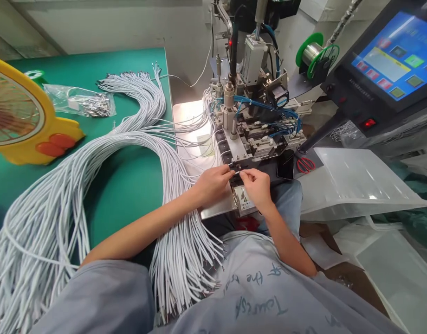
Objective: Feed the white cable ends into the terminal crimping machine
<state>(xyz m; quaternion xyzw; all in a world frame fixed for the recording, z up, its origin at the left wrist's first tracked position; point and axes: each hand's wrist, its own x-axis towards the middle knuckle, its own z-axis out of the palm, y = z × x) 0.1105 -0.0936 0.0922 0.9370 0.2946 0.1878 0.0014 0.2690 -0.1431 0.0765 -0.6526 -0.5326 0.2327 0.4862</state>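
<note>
In front of the machine's lower edge, my left hand [213, 183] pinches a thin white cable [237, 172] close to its end. My right hand [258, 185] meets it from the other side, thumb and forefinger closed on the tip of that cable. The fingers hide most of the cable's end. Just beyond my fingertips is the front of a benchtop machine [239, 150] with metal cylinders and blue air tubes. Several white cables run into its left side. A large bundle of white cables [175, 185] curves past my left forearm, its loose ends hanging by my lap.
A yellow fan [62, 125] and a bag of small metal parts [95, 104] lie on the green table [119, 185]. To the right are a phone [286, 164], red-handled scissors [306, 165], a wire spool [313, 53], a touchscreen [391, 69] and a white plastic sheet [366, 176].
</note>
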